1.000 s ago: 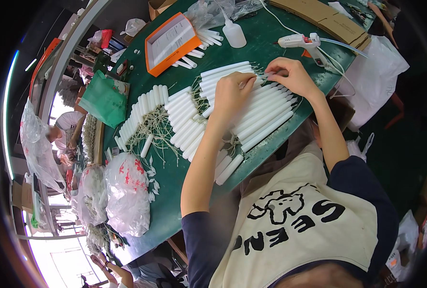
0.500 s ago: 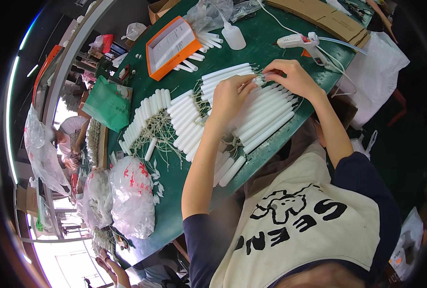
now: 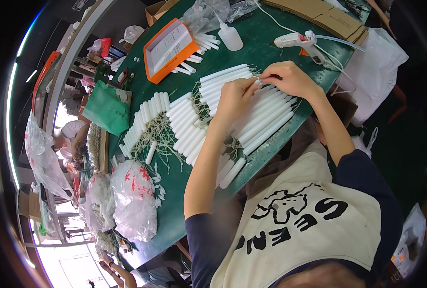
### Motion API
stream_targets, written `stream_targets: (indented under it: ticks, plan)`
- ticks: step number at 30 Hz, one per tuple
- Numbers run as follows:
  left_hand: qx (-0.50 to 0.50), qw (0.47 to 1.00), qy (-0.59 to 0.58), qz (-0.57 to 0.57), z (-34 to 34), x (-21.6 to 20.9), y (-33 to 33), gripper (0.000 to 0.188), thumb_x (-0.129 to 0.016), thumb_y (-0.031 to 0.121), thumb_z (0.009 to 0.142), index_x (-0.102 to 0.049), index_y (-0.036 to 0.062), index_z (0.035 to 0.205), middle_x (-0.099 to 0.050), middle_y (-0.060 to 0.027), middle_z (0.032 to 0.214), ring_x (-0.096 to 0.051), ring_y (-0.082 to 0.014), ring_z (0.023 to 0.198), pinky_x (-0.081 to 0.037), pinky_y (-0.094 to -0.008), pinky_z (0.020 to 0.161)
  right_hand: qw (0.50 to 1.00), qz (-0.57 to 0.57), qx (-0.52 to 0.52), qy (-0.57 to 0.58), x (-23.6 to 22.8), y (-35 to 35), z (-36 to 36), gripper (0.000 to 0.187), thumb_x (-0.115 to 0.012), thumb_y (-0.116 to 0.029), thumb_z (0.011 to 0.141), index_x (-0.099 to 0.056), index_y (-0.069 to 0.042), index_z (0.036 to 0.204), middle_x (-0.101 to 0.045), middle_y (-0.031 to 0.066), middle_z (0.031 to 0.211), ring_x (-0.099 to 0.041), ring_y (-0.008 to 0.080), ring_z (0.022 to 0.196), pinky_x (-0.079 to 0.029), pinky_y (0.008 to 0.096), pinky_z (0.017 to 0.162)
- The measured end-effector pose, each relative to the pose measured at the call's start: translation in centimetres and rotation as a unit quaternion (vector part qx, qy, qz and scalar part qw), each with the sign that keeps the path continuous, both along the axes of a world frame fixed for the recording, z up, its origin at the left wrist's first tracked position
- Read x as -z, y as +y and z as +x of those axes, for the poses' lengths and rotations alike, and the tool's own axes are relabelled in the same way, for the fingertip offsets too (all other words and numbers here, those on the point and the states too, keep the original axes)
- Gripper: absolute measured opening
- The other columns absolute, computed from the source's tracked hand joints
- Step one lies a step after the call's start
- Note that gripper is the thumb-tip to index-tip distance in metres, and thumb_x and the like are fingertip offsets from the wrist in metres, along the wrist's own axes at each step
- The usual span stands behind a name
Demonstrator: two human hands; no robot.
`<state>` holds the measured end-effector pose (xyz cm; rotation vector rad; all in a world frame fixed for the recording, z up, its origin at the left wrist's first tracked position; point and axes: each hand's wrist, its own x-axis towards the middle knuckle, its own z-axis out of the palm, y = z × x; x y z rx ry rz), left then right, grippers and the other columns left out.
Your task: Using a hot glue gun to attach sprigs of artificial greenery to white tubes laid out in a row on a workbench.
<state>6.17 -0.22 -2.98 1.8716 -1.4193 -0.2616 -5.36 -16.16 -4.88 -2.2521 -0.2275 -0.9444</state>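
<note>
My left hand (image 3: 233,98) and my right hand (image 3: 291,79) meet above rows of white candle-like tubes. Between their fingertips is a small white piece (image 3: 258,82), pinched by both hands; its exact shape is too small to tell. Under and beside my right hand lie tubes with pointed tips (image 3: 266,126), side by side near the table edge. Left of my left hand, more white tubes (image 3: 182,115) lie in a row, with thin pale wires (image 3: 161,132) trailing from their ends. Part of the tubes below my left wrist is hidden.
A white glue gun (image 3: 297,42) and a squeeze bottle (image 3: 230,37) rest on the green table (image 3: 175,180). An orange box (image 3: 171,50) stands at the far side. Small white flame-shaped pieces (image 3: 158,189) lie by a plastic bag (image 3: 134,201). A person (image 3: 72,137) sits at the left.
Both hands stay close together over the tubes. The fingers of my right hand have shifted slightly left and closed in on the small white piece, which now shows more clearly.
</note>
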Motion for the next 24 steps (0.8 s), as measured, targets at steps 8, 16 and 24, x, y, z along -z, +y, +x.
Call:
stream_targets:
  ticks: [8,16,24]
  plan:
    - [-0.016,0.997,-0.019,-0.067,-0.6,0.5,-0.7,0.020,-0.064,0.012,0.081,-0.067,0.0008,0.098,-0.061,-0.0097,0.064,-0.052,-0.0114,0.056,-0.042,-0.0259,0.055,0.962,0.242,0.013,0.125,-0.2,1.3,0.4,0.007,-0.062,-0.004,0.080,-0.062,0.003,0.079,-0.063,0.0056,0.066,-0.055,0.0084,0.056,-0.043,0.0221,0.052]
    - [-0.017,0.997,0.013,-0.069,-0.1,0.4,-0.8,0.018,-0.064,0.011,0.079,-0.067,0.0014,0.094,-0.063,-0.0159,0.070,-0.057,-0.0237,0.056,-0.044,-0.0301,0.055,0.933,0.309,-0.027,0.181,-0.9,0.7,0.3,0.009,-0.059,-0.005,0.084,-0.059,0.004,0.082,-0.061,0.0039,0.067,-0.054,0.0066,0.057,-0.044,0.0214,0.053]
    - [-0.011,0.998,0.031,-0.053,0.4,0.7,-0.4,0.019,-0.064,0.015,0.081,-0.067,0.0005,0.093,-0.063,-0.0155,0.069,-0.058,-0.0231,0.055,-0.044,-0.0301,0.055,0.973,-0.225,0.041,0.008,-0.4,-1.3,0.4,0.012,-0.063,-0.010,0.077,-0.059,0.000,0.082,-0.059,0.0103,0.077,-0.058,0.0274,0.067,-0.046,0.0316,0.059]
